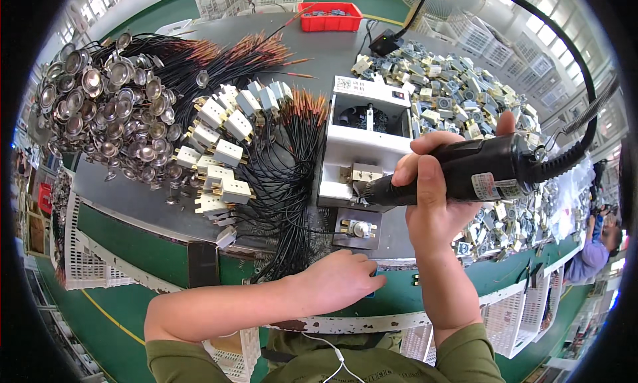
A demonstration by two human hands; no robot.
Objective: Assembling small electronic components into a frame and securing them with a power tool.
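My right hand (435,190) is wrapped round a black electric screwdriver (488,162). The tool lies nearly level, its tip pointing left at the small metal block (365,173) on the front of a silver screw feeder (369,146). Below the feeder, a small metal fixture (345,240) bears a part with a round pale top (359,229) and brass-coloured tabs. My left hand (340,282) is at the table's front edge, just under that fixture, with its fingers curled. A bit of something blue shows beside its fingertips; most of it is hidden.
Left of the feeder lie black wires (292,184) with white connector blocks (229,152). Round metal discs (113,104) on wires pile at far left. Loose grey and cream blocks (458,84) cover the right side. A red bin (331,21) stands at the back. The screwdriver's cable (578,44) arches overhead.
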